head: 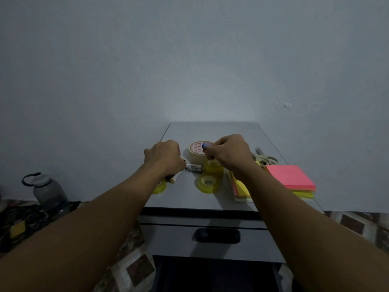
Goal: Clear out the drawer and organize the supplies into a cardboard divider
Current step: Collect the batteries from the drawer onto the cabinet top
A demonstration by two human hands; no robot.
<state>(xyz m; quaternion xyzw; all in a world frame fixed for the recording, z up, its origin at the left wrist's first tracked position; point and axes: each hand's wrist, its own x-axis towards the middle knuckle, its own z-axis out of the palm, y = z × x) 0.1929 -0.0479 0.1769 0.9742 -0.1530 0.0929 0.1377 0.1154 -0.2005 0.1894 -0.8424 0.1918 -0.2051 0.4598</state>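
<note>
On the grey cabinet top [210, 129] lie a masking tape roll [194, 153], three yellow clear-tape rolls [208, 183], batteries [194, 167], scissors [265, 158] and sticky-note pads [290, 178]. My left hand [164, 155] is curled over markers [173, 178] at the left side, its fingers hidden. My right hand [229, 151] pinches a small blue-capped item [204, 146] above the masking tape. The drawer front [210, 239] with a black handle sits below. No cardboard divider is in view.
A grey water bottle [47, 190] stands on the patterned floor at the left, beside dark clutter [21, 224]. A plain wall rises right behind the cabinet. A dark opening [210, 275] shows below the drawer.
</note>
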